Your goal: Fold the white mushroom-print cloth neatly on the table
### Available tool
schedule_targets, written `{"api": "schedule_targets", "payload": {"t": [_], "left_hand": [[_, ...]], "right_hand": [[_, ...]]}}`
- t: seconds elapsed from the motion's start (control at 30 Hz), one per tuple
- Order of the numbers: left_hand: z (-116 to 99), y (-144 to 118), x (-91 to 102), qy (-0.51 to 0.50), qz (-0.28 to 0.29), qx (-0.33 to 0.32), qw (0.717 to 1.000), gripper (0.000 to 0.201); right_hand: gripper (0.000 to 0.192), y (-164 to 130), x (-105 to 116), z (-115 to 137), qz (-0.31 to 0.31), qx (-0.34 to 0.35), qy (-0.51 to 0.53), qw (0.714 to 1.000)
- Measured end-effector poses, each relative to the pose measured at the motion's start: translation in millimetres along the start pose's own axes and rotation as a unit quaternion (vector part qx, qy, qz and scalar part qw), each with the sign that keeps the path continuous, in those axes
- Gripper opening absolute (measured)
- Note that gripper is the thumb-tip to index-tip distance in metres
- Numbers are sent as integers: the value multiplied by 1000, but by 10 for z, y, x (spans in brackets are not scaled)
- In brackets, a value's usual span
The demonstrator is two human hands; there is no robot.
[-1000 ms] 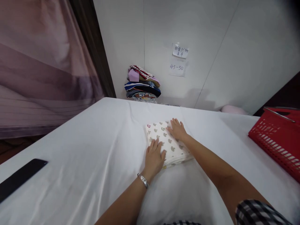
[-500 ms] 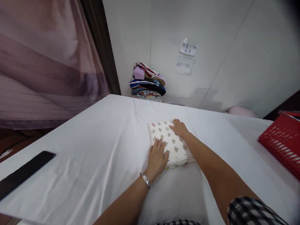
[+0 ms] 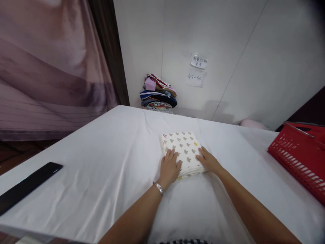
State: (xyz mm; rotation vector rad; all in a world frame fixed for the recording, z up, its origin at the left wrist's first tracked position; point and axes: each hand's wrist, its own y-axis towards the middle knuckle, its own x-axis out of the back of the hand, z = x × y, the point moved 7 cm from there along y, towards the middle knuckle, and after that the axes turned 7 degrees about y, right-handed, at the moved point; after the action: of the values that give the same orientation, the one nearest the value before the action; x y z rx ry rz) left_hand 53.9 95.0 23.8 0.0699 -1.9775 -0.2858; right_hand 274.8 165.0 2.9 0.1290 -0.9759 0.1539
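Observation:
A folded white cloth with grey mushroom-like prints and a few red and yellow ones lies flat in a neat square on the white-covered table. My left hand rests on its near left corner, fingers stretched out; a silver bracelet circles that wrist. At the cloth's right edge lies my right hand, its fingers spread on the top layer. Neither hand grips the fabric. Several folded layers show along the near edge.
A red plastic basket with a metal handle stands at the right. At the left lies a long black flat object. A pile of folded fabrics is by the wall, below paper notes. A pink curtain hangs at left.
My right hand has slid from the cloth's far edge back to its right edge, uncovering the far corner. My left hand stays in nearly the same spot. The view has shifted slightly.

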Motion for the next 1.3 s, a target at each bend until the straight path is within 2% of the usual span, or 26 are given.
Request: {"api": "schedule_targets", "payload": {"t": [0.1,0.2,0.3,0.37,0.43,0.5,0.53,0.6,0.63,0.7,0.77,0.83,0.9,0.97,1.03,1.13,1.3], "left_hand": [[-6,4,8,-10,-15,-9,1000,42],[3,15,4,-22,-26,-9,999,41],[-9,0,-8,-35,-22,0,999,43],[-89,-55,-33,-47,1,-13,999,49],[-268,-163,-87,-70,50,-68,994,58],[-510,-320,-144,-108,105,-158,976,64],[-621,-398,-160,-128,124,-202,963,64],[-752,-492,-154,-161,128,-258,944,58],[-761,-491,-132,-173,110,-268,941,52],[-659,-392,-55,-183,43,-253,949,40],[-420,-218,58,-173,-47,-204,962,34],[-93,-35,176,-150,-131,-127,972,36],[258,118,240,-130,-169,-29,977,43],[553,225,206,-128,-139,68,980,50],[706,277,129,-137,-82,116,980,50],[720,300,54,-135,-33,112,984,46],[689,308,38,-108,-38,105,988,44]], "right_hand": [[58,-301,77,-159,-42,-32,72,996],[60,-431,105,-295,-74,-66,146,984],[61,-357,140,-401,-82,-87,229,966],[59,-216,259,-461,-97,-94,257,957],[57,-48,483,-512,-137,-100,221,960],[54,89,747,-529,-195,-110,128,966],[53,144,836,-502,-205,-110,73,970],[50,191,896,-400,-207,-96,37,973],[48,178,865,-318,-200,-81,29,976],[44,73,697,-104,-170,-36,22,985],[43,-123,421,180,-106,50,-4,993],[47,-371,165,368,-55,88,-30,994],[49,-593,-27,488,-15,112,-61,992],[53,-744,-114,560,-10,135,-99,986],[57,-815,-138,590,-22,151,-132,979],[59,-838,-158,584,-35,163,-161,973],[52,-897,-189,539,-69,182,-181,964]]}}
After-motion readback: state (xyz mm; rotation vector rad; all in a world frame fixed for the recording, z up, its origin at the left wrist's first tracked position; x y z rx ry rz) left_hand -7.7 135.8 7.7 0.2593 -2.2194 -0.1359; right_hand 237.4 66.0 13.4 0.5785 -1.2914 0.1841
